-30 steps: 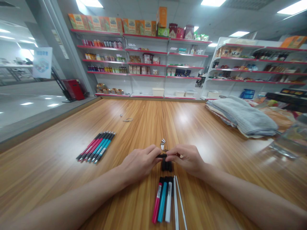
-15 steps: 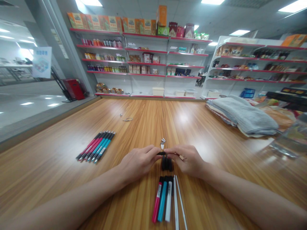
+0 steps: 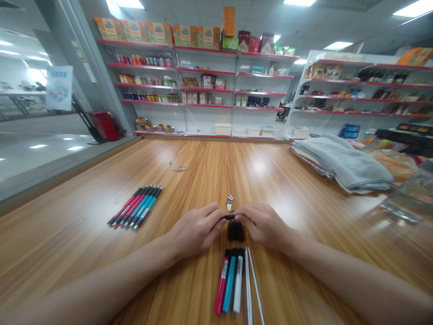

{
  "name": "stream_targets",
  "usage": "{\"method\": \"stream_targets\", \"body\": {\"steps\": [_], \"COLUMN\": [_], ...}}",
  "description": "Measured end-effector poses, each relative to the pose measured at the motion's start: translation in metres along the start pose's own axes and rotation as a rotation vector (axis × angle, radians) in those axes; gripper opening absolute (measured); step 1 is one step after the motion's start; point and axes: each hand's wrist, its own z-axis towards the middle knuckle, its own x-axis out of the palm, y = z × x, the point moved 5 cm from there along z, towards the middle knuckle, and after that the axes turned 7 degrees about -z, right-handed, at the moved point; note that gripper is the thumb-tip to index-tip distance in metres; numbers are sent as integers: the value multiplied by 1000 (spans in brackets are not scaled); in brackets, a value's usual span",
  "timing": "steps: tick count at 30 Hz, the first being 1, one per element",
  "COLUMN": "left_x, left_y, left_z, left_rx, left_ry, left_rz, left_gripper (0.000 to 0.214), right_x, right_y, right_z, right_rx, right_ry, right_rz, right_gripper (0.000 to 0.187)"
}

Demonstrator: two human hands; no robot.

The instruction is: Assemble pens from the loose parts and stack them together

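Observation:
My left hand (image 3: 198, 229) and my right hand (image 3: 263, 225) meet over the middle of the table, each pinching one end of a small black pen grip (image 3: 229, 217). Just below it, several more black grips (image 3: 236, 231) lie side by side. Nearer to me are a pink pen barrel (image 3: 221, 286), a blue barrel (image 3: 229, 285) and a white barrel (image 3: 238, 285), all with black ends. Thin white refills (image 3: 249, 286) lie to their right. Beyond my fingertips sit small silver pen tips (image 3: 230, 198) and tiny white pieces (image 3: 229, 207).
A row of assembled pens (image 3: 135, 206) in pink and blue lies on the left of the wooden table (image 3: 199, 158). Farther off are a thin ring-shaped strip (image 3: 181, 169) and a small shiny piece (image 3: 170, 162). Folded cloths (image 3: 345, 162) and a clear container (image 3: 411, 194) stand right.
My right fingers have shifted slightly to the right and curled in, so more of the black grip shows between my hands. The things on the table have not moved.

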Motion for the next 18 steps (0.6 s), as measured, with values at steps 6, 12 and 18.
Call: {"method": "stream_targets", "body": {"steps": [6, 12, 18], "left_x": [-1, -3, -5], "left_y": [0, -2, 2], "left_z": [2, 4, 4], "left_rx": [0, -10, -18], "left_ry": [-37, -64, -91], "left_rz": [-103, -90, -44], "left_gripper": [25, 28, 20], "right_x": [-2, -2, -1], "right_y": [4, -1, -3], "right_z": [1, 1, 1], "right_rx": [-33, 18, 18], "right_ry": [24, -22, -6], "right_rz": [-50, -62, -78], "right_gripper": [16, 14, 12]}}
